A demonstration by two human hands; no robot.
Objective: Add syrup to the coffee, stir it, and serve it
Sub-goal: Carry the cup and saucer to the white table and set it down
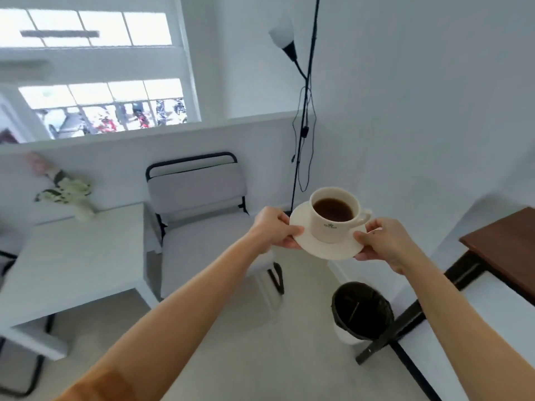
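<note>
A cream cup (333,224) with dark coffee (333,209) stands upright on a cream saucer (324,250). The saucer is held in the air at arm's length, above the floor. My left hand (273,228) grips the saucer's left rim, thumb on top. My right hand (385,241) grips its right rim, just below the cup's handle. No syrup or spoon is in view.
A white table (75,256) with a flower vase (72,195) stands at the left. A grey chair (199,209) is beyond it. A black-lined bin (362,311) sits on the floor below the saucer. A brown table (503,244) is at the right, a floor lamp (304,111) behind.
</note>
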